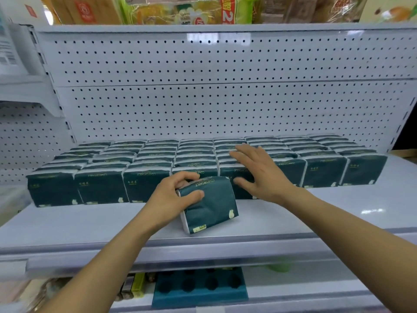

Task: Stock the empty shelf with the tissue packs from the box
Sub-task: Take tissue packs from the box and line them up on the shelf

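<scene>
Dark green tissue packs [101,188] stand in several rows across the white shelf [316,213], filling its back half. My left hand [173,197] grips one more green tissue pack [214,206] by its left end, tilted, with its bottom corner on the shelf in front of the rows. My right hand [259,170] is spread flat with straight fingers over the top and front of the stocked packs just right of it. The box is out of view.
A white pegboard back wall [203,98] rises behind the packs. Bagged goods [180,10] sit on the shelf above. Below the shelf edge lies a blue tray-like pack [198,288] with other small goods to its left.
</scene>
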